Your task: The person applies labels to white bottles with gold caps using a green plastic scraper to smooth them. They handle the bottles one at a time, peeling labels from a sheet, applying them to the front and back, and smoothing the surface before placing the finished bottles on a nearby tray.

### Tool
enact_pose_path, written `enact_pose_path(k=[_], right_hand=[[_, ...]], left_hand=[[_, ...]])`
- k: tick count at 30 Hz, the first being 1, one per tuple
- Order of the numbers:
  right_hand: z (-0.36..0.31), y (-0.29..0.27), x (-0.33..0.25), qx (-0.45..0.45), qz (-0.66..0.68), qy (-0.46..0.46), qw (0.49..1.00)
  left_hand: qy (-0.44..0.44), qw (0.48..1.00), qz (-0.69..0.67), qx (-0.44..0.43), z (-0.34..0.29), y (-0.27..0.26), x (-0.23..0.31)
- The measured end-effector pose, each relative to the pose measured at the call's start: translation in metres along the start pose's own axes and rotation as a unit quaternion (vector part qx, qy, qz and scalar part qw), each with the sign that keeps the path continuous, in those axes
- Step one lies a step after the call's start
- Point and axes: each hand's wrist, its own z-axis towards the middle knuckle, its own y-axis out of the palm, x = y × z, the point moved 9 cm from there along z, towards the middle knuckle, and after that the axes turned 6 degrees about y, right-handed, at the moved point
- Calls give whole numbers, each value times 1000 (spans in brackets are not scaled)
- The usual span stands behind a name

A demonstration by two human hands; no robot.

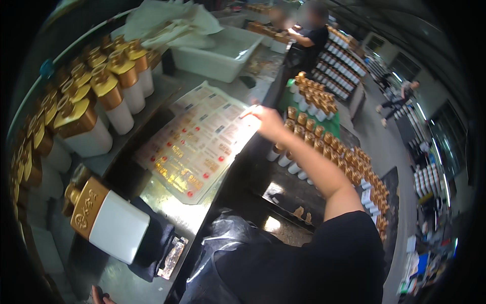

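Note:
My right hand (268, 123) reaches out to the far right edge of a stack of printed decal sheets (202, 129) with gold lettering and red dots. Its fingers are bent together at the sheet's edge, in a pinch. Of my left hand (100, 298), only some fingers show at the bottom left rim, and what they hold, if anything, is hidden. Above that hand a white square bottle (119, 223) with a gold, embossed shoulder lies on its side. A dark folded cloth (154, 240) lies under the bottle's base.
Rows of white-and-gold bottles (121, 76) line the bench's left side. A white plastic tub (212, 55) with translucent sheeting (167, 23) stands at the far end. More bottles (319, 137) crowd a table on the right. A co-worker (309, 38) stands beyond.

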Motion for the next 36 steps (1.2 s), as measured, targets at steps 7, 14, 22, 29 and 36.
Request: enact_pose_path(k=[7,14,22,29,36], right_hand=[[122,-13,192,49,20,192,980],[192,42,263,52,-188,221,956],[220,56,282,-4,-231,220,948],[208,22,363,133,109,223,960],[137,10,232,37,615,372,695]], left_hand=[[-94,955,277,-41,-123,-33,-25],[-396,821,189,-365,-301,1,-66],[-473,757,222,-392,-324,14,-63],[-450,784,196,-381,-332,28,-130],[-472,788,160,-362,-338,41,-223]])
